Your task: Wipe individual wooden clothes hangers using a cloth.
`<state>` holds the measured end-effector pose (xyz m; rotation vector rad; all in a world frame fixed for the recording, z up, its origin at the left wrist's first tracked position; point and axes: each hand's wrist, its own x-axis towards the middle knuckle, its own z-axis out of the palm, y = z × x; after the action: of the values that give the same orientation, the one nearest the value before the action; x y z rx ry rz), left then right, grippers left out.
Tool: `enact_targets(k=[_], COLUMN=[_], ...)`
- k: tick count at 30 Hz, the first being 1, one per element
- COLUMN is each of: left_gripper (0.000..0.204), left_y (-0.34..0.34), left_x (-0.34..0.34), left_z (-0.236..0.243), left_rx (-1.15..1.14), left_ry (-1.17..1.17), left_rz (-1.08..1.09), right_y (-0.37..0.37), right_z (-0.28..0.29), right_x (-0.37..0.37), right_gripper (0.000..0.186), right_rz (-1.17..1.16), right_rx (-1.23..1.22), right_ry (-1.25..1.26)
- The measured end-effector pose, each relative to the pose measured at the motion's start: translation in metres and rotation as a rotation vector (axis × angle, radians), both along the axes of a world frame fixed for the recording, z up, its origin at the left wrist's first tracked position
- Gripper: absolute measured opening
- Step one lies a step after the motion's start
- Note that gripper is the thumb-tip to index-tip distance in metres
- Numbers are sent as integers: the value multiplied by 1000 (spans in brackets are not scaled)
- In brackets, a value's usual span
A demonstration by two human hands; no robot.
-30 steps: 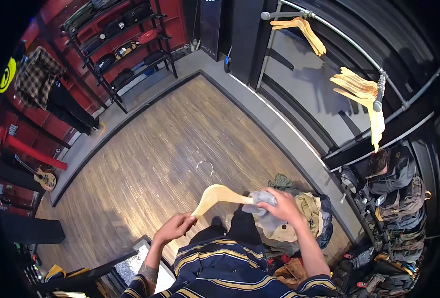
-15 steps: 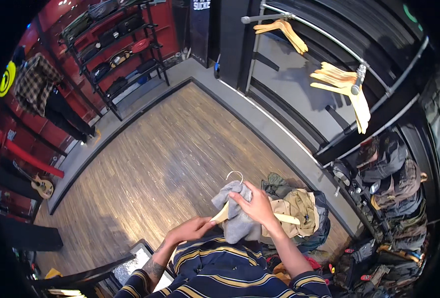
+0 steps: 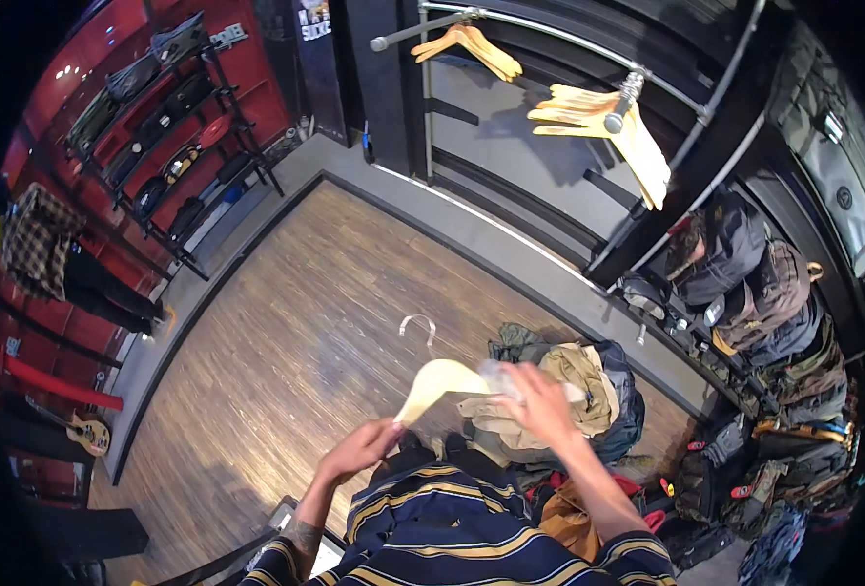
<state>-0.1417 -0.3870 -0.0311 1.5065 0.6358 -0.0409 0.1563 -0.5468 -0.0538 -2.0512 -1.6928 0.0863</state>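
A pale wooden clothes hanger (image 3: 442,376) with a metal hook is held up in front of my body, hook pointing away from me. My left hand (image 3: 362,449) is closed around the hanger's left end. Toward its other end, my right hand (image 3: 542,402) grips a grey cloth (image 3: 499,379) against the wood; the fingers are somewhat blurred, and cloth and hand partly cover that arm of the hanger. Below and beyond my right hand, a pile of folded clothes (image 3: 589,383), tan, green and dark blue, lies on the floor.
More wooden hangers (image 3: 467,49) hang on a metal rail (image 3: 569,44) at the far right. Several backpacks (image 3: 764,283) fill the right side. A low grey ledge (image 3: 491,239) borders the wooden floor (image 3: 286,293). Black shelves with bags (image 3: 184,103) stand far left, near a plaid shirt (image 3: 42,239).
The grey cloth has moved with my right hand from the hanger's middle to its right arm, uncovering the neck. The hanger is farther from my body, and the view has turned rightward.
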Motion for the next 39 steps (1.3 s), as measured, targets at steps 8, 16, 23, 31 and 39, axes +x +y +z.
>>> enact_targets(k=[8, 16, 23, 31, 39], left_gripper=[39, 40, 26, 40, 58], left_y=[-4, -34, -47, -45, -20], left_x=[6, 28, 59, 75, 70], left_z=[1, 6, -12, -14, -26], left_rx=[-203, -230, 491, 766, 640], left_ry=[21, 45, -136, -117, -261], left_rz=[133, 209, 212, 239, 121], right_y=[21, 22, 89, 117, 118], right_z=[3, -33, 29, 50, 15], right_x=[-3, -14, -86, -96, -83], right_gripper=[61, 63, 71, 65, 37], right_rz=[46, 114, -112, -377, -383], right_rx=[269, 360, 497, 596, 504], right_ry=[-189, -179, 314, 928, 861])
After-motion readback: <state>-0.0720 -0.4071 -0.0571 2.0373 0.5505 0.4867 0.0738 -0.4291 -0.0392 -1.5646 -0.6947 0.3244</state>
